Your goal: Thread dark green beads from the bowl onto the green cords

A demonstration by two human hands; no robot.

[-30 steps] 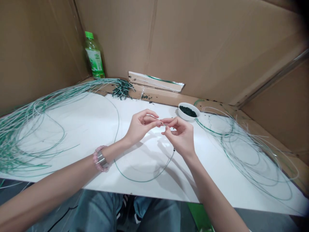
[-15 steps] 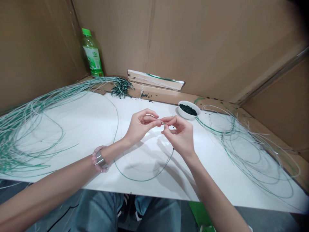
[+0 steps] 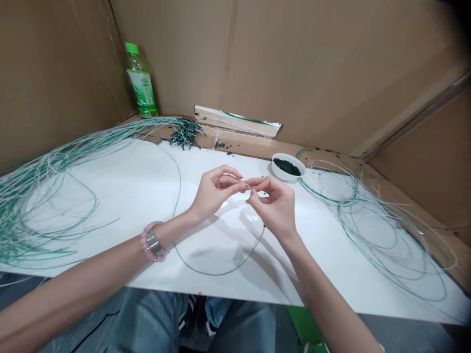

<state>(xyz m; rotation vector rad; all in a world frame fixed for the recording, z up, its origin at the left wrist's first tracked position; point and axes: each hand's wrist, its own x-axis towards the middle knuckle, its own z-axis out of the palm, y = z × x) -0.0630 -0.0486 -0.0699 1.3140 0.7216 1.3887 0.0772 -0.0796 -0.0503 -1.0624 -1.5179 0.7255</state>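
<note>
Above the middle of the white tabletop, my left hand and my right hand meet at the fingertips. A thin green wire loops over the table and rises to my right hand, with a small dark bead on it just below that hand. Both hands are closed in a pinch on the wire's end, which shows as a short pale stretch between them. Any bead right at the fingertips is hidden. Just behind my right hand sits a white bowl of small dark green beads.
A large bundle of green and white wires spreads over the left side, its beaded ends gathered at the back. Coiled loose wires lie at the right. A green bottle stands in the back left corner. Cardboard walls enclose the table.
</note>
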